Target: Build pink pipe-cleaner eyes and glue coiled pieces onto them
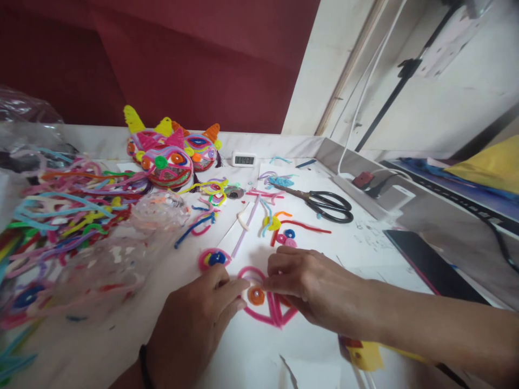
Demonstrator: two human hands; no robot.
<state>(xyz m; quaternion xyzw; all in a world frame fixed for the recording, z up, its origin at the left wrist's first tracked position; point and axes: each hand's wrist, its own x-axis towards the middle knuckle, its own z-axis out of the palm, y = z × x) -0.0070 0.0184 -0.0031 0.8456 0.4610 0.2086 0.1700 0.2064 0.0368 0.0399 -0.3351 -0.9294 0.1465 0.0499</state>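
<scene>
A flat shape of pink pipe cleaners (275,312) lies on the white table between my hands. Inside its left loop sits an orange coil (256,295) with a pearl-like bead at its centre. My left hand (198,310) pinches the left edge of the shape with thumb and forefinger. From the right, my right hand (312,283) has its fingers closed at the top of the same loop and covers part of the right side. Just beyond my left fingers is a coiled pipe-cleaner piece (217,258) in pink, yellow and blue.
Black-handled scissors (320,201) lie at the back right. Loose pipe cleaners (77,200) and clear plastic packaging (109,270) cover the left side. Finished pipe-cleaner masks (168,162) stand at the back, beside a small digital clock (244,159). A phone (430,265) lies right.
</scene>
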